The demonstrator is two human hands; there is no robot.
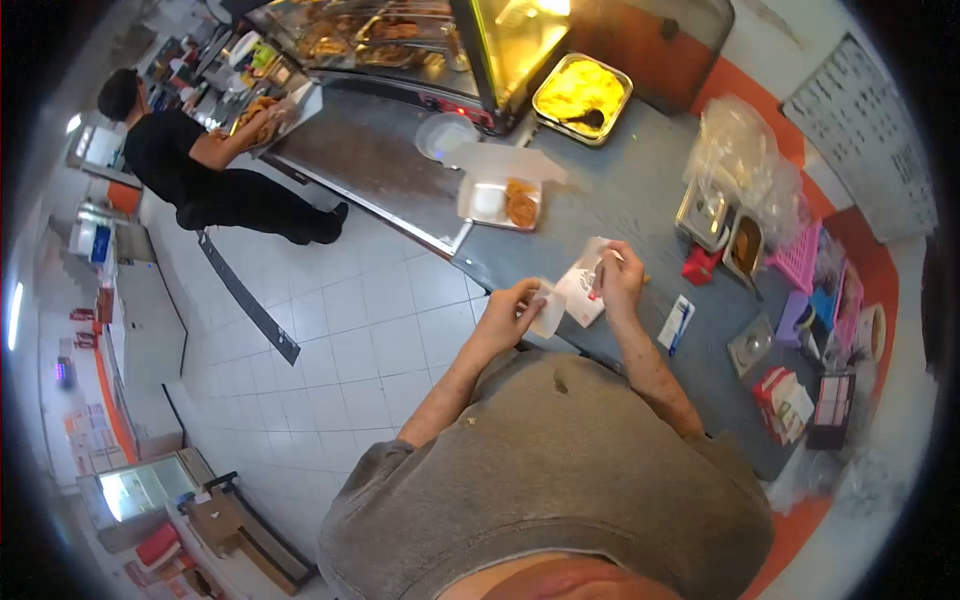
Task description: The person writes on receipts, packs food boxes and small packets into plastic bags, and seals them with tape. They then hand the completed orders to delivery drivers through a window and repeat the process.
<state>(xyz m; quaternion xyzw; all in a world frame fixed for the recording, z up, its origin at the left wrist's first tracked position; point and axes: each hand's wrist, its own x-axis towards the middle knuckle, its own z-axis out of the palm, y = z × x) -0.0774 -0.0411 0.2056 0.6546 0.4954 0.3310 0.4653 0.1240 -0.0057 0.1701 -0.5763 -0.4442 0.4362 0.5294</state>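
My left hand is closed on a small translucent cup or lid just past the counter's near edge. Close on its right, my right hand pinches the top of a white paper packet with red print, which hangs over the grey counter. Beyond both hands stands an open takeaway box, holding a white tub and orange-brown food. A clear round container is behind the box.
A metal tray of yellow food sits near the lit display case. Metal containers, plastic bags, a pink basket and a red-and-white packet line the right side. Another person in black handles a tray at upper left.
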